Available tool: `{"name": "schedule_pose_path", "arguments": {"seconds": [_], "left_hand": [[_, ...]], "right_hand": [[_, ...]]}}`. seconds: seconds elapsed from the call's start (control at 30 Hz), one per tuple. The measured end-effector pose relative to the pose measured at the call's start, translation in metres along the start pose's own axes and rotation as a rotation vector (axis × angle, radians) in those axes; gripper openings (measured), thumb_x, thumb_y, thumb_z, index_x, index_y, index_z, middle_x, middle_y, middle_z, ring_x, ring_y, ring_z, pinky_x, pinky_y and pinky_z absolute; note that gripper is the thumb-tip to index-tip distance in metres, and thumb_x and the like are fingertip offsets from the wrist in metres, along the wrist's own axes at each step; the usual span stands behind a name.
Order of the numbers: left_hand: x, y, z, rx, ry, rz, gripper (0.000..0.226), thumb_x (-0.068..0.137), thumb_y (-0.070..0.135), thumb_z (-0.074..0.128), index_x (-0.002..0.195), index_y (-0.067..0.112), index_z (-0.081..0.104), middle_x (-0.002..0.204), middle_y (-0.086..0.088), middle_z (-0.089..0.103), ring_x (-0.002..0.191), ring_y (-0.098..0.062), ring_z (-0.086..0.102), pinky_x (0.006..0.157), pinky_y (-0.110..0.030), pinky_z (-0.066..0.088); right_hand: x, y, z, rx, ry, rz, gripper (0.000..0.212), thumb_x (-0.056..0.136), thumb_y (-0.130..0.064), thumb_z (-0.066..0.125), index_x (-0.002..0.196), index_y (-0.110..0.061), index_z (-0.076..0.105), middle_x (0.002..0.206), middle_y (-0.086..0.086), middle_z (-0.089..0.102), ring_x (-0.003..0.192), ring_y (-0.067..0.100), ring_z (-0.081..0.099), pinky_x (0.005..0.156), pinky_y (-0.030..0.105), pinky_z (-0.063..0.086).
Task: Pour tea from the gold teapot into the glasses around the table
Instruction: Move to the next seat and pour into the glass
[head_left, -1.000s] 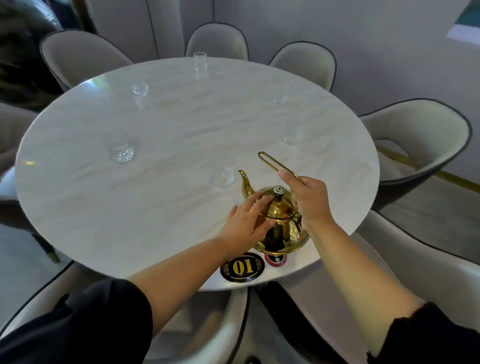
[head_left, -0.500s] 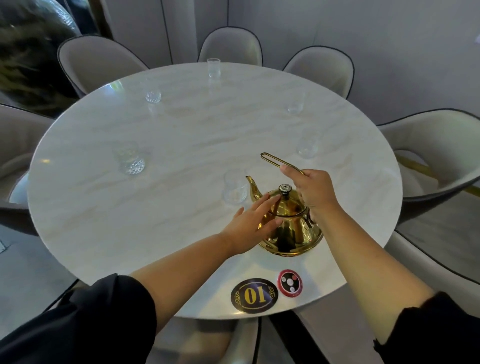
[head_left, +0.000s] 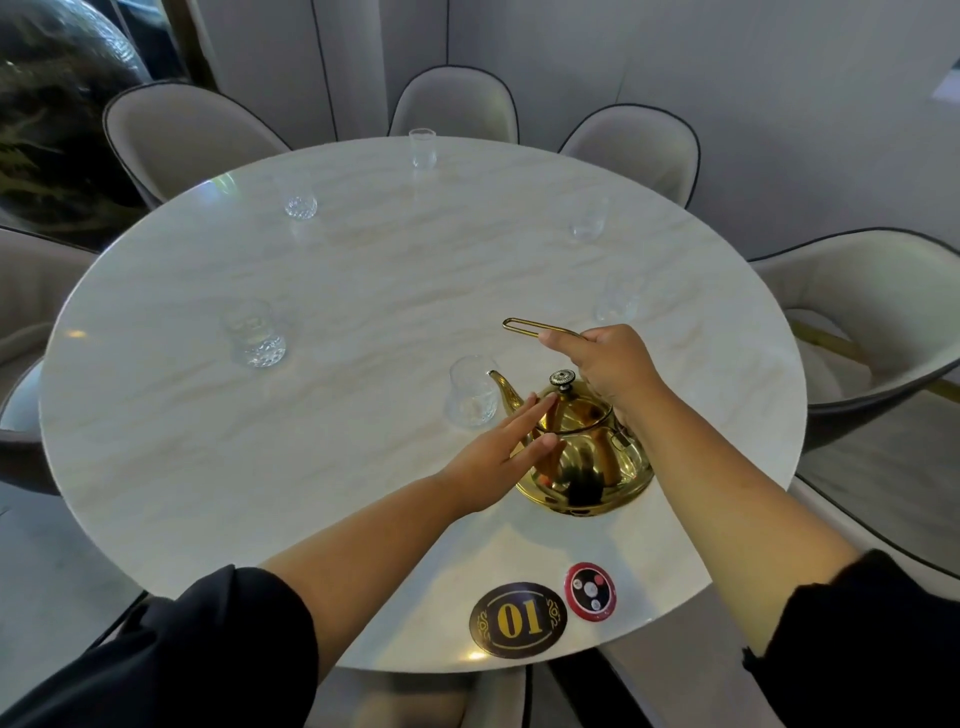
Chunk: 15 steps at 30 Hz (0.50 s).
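Gold teapot is upright, right between the two hands, spout aimed away from the person. Whether its base actually rests on the surface, I can't tell. Right hand is curled round the long wire handle, which sticks out past the knuckles toward the far left. Left hand is flat and relaxed: fingers straight, fingertips laid against the pot's lid beside the dark knob.

Just beyond the left fingertips, close by the spout tip, stands the nearest glass. Well out to the left of the left hand is a second glass, then a third glass farther off, and a fourth glass at the far rim. Beyond the right hand, a fifth glass is close by and a sixth glass farther back.

Behind both wrists, at the near edge, lie a black oval badge reading 01 and a red disc just beside it. Pale chairs ring the round marble top.
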<state>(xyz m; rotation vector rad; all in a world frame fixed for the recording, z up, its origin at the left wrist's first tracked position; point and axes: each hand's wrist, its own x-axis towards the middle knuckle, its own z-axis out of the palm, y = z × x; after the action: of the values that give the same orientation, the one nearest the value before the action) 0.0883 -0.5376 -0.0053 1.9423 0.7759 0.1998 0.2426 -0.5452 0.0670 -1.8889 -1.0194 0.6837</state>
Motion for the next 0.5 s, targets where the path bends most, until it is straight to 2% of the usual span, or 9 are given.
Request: {"name": "schedule_pose_path", "arguments": {"seconds": [0.13,0.3,0.4,0.5], "left_hand": [[0.0014,0.0002,-0.0022,-0.035,-0.001,-0.006,0.053,0.097,0.049,0.028,0.146,0.044,0.010,0.158,0.011,0.006,0.145,-0.015,0.013,0.105,-0.021,0.010],[0.0028,0.0001,-0.0014,-0.077,0.004,-0.011,0.052,0.097,0.048,0.028,0.146,0.045,0.012,0.158,0.012,0.007,0.145,-0.015,0.013,0.105,-0.021,0.011],[0.0031,0.0006,-0.0002,-0.093,0.004,-0.014,0.052,0.097,0.048,0.028,0.146,0.045,0.011,0.158,0.012,0.007,0.144,-0.015,0.013,0.105,-0.020,0.011],[0.0041,0.0001,-0.0009,-0.109,0.008,-0.012,0.052,0.096,0.049,0.028,0.146,0.045,0.011,0.158,0.012,0.007,0.144,-0.016,0.014,0.107,-0.022,0.012]], "right_hand": [[0.0053,-0.0049,0.0028,-0.038,-0.025,0.006,0.054,0.080,-0.047,0.071,0.053,-0.014,0.037,0.049,-0.002,0.026,0.049,0.017,0.029,0.067,0.032,0.038],[0.0086,-0.0060,0.0037,-0.074,-0.049,0.019,0.051,0.080,-0.048,0.070,0.056,-0.013,0.040,0.052,0.000,0.028,0.053,0.019,0.032,0.066,0.033,0.036],[0.0102,-0.0077,0.0034,-0.104,-0.058,0.018,0.049,0.080,-0.048,0.070,0.062,-0.010,0.044,0.056,0.002,0.030,0.063,0.022,0.038,0.065,0.032,0.035],[0.0098,-0.0102,0.0034,-0.128,-0.069,0.012,0.051,0.081,-0.048,0.069,0.063,-0.005,0.049,0.059,0.009,0.043,0.066,0.029,0.047,0.066,0.035,0.041]]}}
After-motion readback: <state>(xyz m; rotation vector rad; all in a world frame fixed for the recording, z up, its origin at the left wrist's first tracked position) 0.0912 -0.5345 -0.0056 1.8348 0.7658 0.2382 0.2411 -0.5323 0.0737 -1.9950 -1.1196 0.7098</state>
